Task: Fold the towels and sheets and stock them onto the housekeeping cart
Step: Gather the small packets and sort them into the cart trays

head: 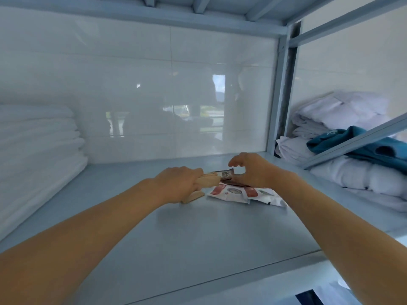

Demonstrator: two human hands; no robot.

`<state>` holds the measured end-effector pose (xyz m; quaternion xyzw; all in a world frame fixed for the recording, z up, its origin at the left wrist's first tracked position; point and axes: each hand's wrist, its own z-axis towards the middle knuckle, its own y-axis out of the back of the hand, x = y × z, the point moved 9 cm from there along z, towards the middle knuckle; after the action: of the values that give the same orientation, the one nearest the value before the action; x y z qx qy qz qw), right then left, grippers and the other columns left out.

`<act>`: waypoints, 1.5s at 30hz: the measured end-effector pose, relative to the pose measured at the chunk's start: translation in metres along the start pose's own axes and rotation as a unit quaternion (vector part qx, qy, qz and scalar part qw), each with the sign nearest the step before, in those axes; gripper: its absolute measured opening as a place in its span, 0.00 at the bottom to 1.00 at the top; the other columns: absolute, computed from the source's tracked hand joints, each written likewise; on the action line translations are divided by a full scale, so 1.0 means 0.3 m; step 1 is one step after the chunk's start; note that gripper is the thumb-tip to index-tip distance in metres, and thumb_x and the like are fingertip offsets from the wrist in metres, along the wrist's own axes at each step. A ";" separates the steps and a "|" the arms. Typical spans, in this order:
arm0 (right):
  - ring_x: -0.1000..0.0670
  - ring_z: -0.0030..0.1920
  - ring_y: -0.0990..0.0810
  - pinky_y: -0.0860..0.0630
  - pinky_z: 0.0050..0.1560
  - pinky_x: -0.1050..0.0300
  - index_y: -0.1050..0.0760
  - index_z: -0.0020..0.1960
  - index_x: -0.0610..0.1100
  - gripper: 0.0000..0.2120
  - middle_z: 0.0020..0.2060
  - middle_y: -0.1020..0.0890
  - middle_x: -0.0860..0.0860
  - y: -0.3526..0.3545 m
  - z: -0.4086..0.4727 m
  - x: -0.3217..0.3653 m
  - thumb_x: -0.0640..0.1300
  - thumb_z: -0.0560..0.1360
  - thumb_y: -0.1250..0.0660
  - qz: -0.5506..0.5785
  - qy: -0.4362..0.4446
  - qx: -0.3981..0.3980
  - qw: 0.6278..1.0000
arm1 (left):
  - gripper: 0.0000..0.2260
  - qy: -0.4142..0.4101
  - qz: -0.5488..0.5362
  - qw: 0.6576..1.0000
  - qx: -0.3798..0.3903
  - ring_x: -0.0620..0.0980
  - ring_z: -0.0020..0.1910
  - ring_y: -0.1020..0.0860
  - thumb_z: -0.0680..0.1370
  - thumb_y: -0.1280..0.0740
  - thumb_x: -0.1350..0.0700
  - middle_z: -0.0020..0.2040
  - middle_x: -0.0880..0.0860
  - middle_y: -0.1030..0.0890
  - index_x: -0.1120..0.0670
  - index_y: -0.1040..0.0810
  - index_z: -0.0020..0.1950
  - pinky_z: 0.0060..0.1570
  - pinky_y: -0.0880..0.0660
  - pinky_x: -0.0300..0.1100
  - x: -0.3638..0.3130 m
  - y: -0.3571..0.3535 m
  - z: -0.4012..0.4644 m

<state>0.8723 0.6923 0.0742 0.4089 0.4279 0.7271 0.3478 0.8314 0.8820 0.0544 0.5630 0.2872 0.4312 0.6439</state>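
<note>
Both hands were reaching deep into the shelf point(198, 238) of a pale blue rack. L hand point(178, 183) had its grip curled round a bundle of thin tan wooden sticks point(209, 181), w/ one more tan piece point(192, 198) poking out beneath the palm. R hand point(248, 170) hovered w/ fingers loosely spread in a claw over a small dark sachet point(226, 173); it looked to be touching or just above it, couldn't tell which, and it held nothing firmly. White-and-red packets point(233, 192) lay loose on the shelf just in front of the R wrist.

The task's linens weren't in hand: a folded white stack point(37, 150) sat at far left of the same shelf, and rumpled white bedding point(343, 177) w/ a teal cloth point(361, 146) filled the next bay to the right.

Risks, as I judged them: sticks could slide out of the L grip, since they stuck out past the fingers; R forearm might sweep the packets toward the shelf's front edge on pulling back; slick packets could fan apart if grabbed as a pile. Small items left there would crowd space needed for folded linen.
</note>
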 end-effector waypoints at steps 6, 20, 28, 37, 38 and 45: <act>0.46 0.72 0.30 0.33 0.70 0.53 0.30 0.77 0.52 0.23 0.77 0.32 0.47 -0.036 -0.049 -0.308 0.50 0.83 0.36 -0.123 -0.091 0.070 0.986 | 0.04 -0.032 -0.041 0.999 0.003 0.54 0.47 0.22 0.84 0.40 0.47 0.50 0.53 0.22 0.46 0.33 0.55 0.44 0.27 0.50 -0.057 -0.065 0.110; 0.43 0.51 0.18 0.26 0.45 0.56 0.21 0.55 0.41 0.09 0.53 0.18 0.43 -0.037 -0.003 -0.360 0.41 0.79 0.36 -0.269 -0.133 0.037 0.953 | 0.07 0.012 -0.007 1.000 -0.022 0.53 0.44 0.23 0.84 0.40 0.44 0.46 0.50 0.23 0.45 0.32 0.58 0.44 0.25 0.49 0.091 -0.031 0.057; 0.44 0.46 0.22 0.29 0.42 0.54 0.21 0.51 0.41 0.06 0.48 0.20 0.44 0.097 0.011 -0.279 0.36 0.77 0.36 -0.298 -0.132 -0.095 0.941 | 0.07 0.050 -0.025 0.998 -0.026 0.49 0.45 0.22 0.84 0.40 0.42 0.47 0.46 0.21 0.40 0.31 0.60 0.47 0.23 0.48 0.267 -0.012 -0.114; 0.47 0.44 0.29 0.31 0.42 0.54 0.22 0.47 0.39 0.09 0.43 0.27 0.47 -0.026 0.106 0.315 0.43 0.79 0.39 -0.197 0.110 -0.106 0.968 | 0.02 0.118 -0.036 0.992 -0.028 0.47 0.43 0.23 0.84 0.40 0.43 0.46 0.46 0.22 0.38 0.33 0.55 0.46 0.24 0.48 0.419 0.004 -0.310; 0.46 0.45 0.27 0.29 0.43 0.52 0.23 0.46 0.39 0.08 0.44 0.26 0.46 -0.054 0.114 0.363 0.43 0.78 0.37 -0.189 0.125 -0.096 0.969 | 0.02 0.125 -0.040 0.991 -0.031 0.47 0.44 0.23 0.84 0.40 0.44 0.46 0.46 0.22 0.38 0.33 0.55 0.47 0.24 0.48 0.434 0.003 -0.331; 0.45 0.46 0.24 0.25 0.48 0.48 0.21 0.47 0.39 0.08 0.45 0.22 0.46 -0.212 0.182 0.516 0.39 0.79 0.39 -0.142 0.176 -0.042 0.973 | 0.05 0.156 -0.044 0.987 -0.021 0.51 0.47 0.22 0.84 0.39 0.45 0.48 0.49 0.21 0.45 0.30 0.56 0.52 0.23 0.52 0.512 -0.016 -0.370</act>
<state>0.8653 0.8681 0.0788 0.1939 0.5052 0.7483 0.3838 0.8089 1.0700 0.0453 0.4618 0.3994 0.4914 0.6211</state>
